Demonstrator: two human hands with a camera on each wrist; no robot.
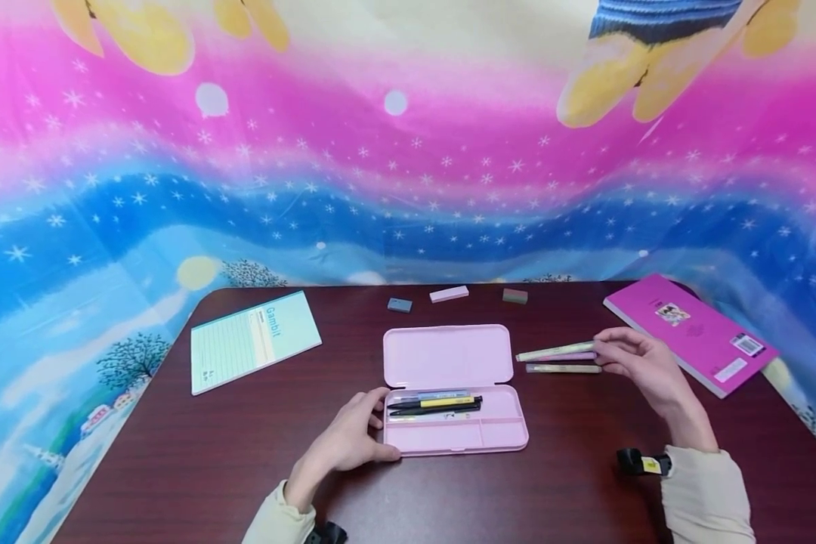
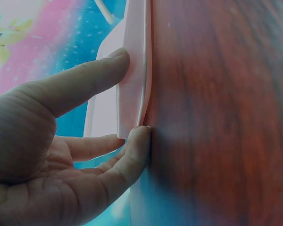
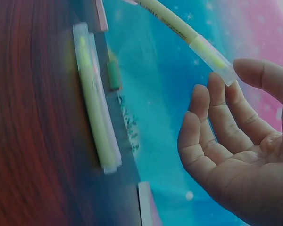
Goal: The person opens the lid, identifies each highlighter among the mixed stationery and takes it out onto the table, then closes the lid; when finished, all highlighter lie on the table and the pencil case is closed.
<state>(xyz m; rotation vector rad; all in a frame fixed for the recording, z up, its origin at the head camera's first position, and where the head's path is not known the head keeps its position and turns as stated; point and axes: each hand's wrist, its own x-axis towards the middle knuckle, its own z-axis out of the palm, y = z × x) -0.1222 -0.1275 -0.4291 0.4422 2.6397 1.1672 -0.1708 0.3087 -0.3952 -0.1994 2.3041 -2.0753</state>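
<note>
Well, pinching one thin, pale-yellow pen (image 3: 179, 27), clear-tipped, in nearly touching right fingers (image 3: 240, 113) near two more pens (image 3: 92, 101), and gripping one pink case (image 1: 435, 436) in wide-apart left fingers (image 2: 125, 170).

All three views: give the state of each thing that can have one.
Pink pencil case: open, pens inside, held by the left grip
Held highlighter: clear cap on the end in the right grip
Other two highlighters: lying on the table
Mint notebook: closed
Magenta book: closed
</note>
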